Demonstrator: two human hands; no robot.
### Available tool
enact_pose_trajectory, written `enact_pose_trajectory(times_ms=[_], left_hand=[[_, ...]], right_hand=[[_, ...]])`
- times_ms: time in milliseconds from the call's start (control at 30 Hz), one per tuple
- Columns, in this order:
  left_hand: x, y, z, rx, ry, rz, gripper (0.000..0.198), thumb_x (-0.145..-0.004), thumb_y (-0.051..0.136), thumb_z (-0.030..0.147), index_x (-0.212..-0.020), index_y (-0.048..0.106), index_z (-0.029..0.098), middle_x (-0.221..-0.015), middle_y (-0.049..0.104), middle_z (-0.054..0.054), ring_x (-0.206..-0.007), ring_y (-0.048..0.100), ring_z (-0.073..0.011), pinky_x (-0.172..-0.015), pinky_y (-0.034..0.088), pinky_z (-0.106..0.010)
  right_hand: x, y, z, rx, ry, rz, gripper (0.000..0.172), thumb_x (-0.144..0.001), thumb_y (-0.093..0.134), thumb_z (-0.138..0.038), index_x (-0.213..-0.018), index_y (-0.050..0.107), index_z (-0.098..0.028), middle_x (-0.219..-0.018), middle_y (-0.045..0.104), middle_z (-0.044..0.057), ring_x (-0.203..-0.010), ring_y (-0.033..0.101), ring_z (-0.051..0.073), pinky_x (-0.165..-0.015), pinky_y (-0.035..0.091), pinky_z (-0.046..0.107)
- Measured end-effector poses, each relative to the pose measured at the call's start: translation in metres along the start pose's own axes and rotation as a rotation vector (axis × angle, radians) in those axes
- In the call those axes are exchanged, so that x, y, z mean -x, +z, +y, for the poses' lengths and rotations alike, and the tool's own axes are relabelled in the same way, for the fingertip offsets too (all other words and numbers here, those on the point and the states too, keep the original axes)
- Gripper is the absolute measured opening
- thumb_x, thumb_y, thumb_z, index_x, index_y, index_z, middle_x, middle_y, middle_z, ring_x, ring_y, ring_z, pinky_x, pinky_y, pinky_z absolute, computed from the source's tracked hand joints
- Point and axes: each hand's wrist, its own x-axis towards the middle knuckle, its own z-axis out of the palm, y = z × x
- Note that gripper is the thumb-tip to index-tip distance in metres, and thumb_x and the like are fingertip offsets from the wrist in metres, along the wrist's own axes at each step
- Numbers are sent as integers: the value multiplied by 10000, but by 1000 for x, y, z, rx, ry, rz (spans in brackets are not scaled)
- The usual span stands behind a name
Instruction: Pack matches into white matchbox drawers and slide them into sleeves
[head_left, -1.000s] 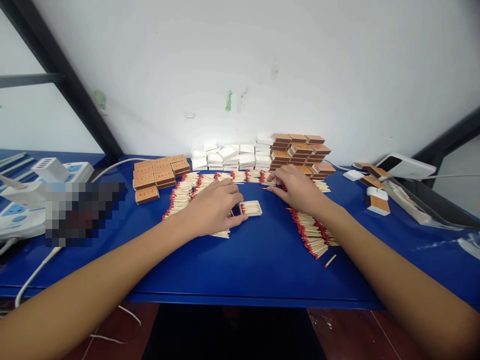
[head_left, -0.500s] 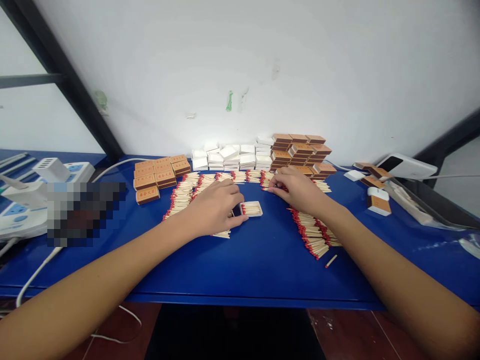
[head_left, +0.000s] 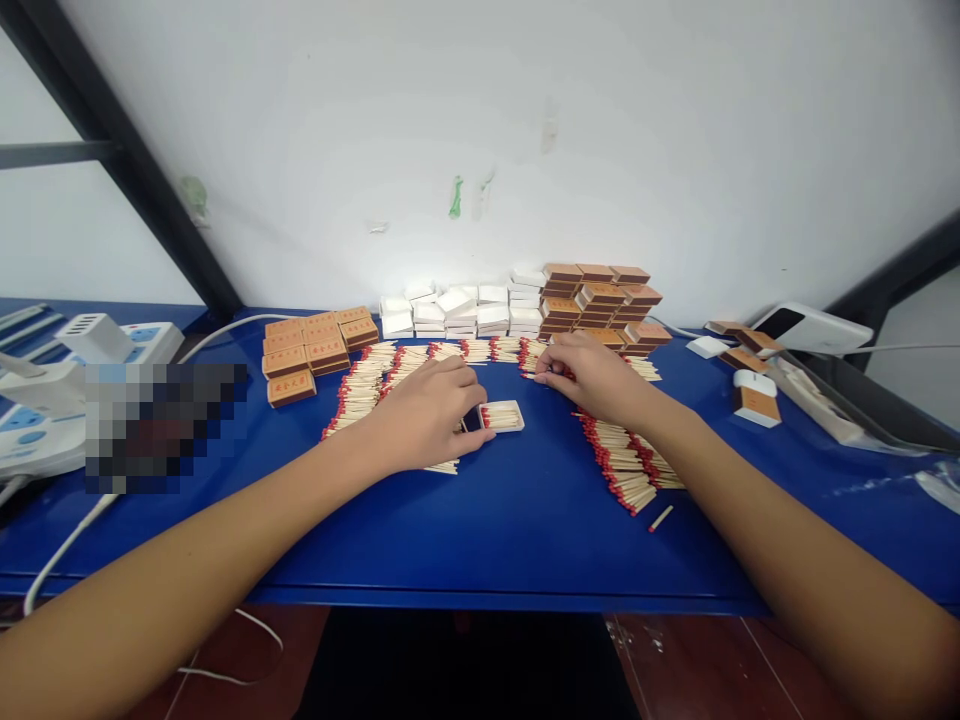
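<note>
The left hand (head_left: 439,412) holds a small white tray (head_left: 521,418) flat on the blue table (head_left: 517,540), thumb at its near side and fingers at its far side; red-tipped matches (head_left: 501,417) lie in it. The right hand (head_left: 592,372) is curled with its fingertips close together at the back row of loose matches (head_left: 504,349); whether it pinches one, I cannot tell. Beyond stand stacked white trays (head_left: 461,312) and brown matchboxes (head_left: 600,300). More matches (head_left: 619,460) lie beside the right forearm.

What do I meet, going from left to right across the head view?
Power strip → left group of brown matchboxes → left hand → open matchbox tray → right hand → white device.
</note>
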Motion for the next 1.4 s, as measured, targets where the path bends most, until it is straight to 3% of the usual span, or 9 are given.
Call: enact_pose_trajectory(times_ms=[367, 600, 767, 1233, 1400], left_hand=[[0, 2, -1, 5, 9, 13, 267, -1038, 711, 418, -1018, 774, 159, -1030, 751, -113, -1076, 663, -305, -1003, 529, -467], [-1, 1, 0, -5, -9, 8, 276, -1023, 745, 414, -1027, 779, 140, -1014, 741, -118, -1072, 661, -310, -1000, 525, -455], [0, 0, 1, -10, -5, -6, 293, -1054, 700, 423, -1036, 768, 139, -1027, 732, -114, -1058, 661, -297, -986, 519, -442], [0, 1, 0, 5, 5, 13, 266, -1031, 731, 418, -1025, 767, 154, -1011, 741, -104, -1037, 661, -294, -977, 526, -448], [-1, -1, 2, 11, 6, 13, 270, -1030, 735, 404, -1032, 779, 137, -1025, 746, -120, -1081, 667, -309, -1001, 534, -459]], right_hand=[[0, 2, 2, -5, 13, -20, 204, -1044, 592, -334, -889, 664, -223, -984, 668, 134, -945, 598, 306, -845, 468, 436], [6, -13, -48, -104, -106, -8, 222, -1098, 552, -376, -947, 640, -239, -997, 661, 120, -1000, 589, 309, -853, 465, 432], [9, -8, -74, -106, -192, -29, 171, -1098, 578, -327, -957, 630, -244, -1005, 664, 111, -1009, 587, 299, -849, 456, 426], [6, -6, -64, -195, -146, -55, 177, -1080, 619, -343, -946, 677, -243, -984, 673, 94, -981, 605, 280, -836, 480, 401], [4, -8, -30, -29, -35, 57, 160, -1067, 619, -334, -980, 698, -226, -935, 692, 103, -933, 611, 295, -836, 455, 422]])
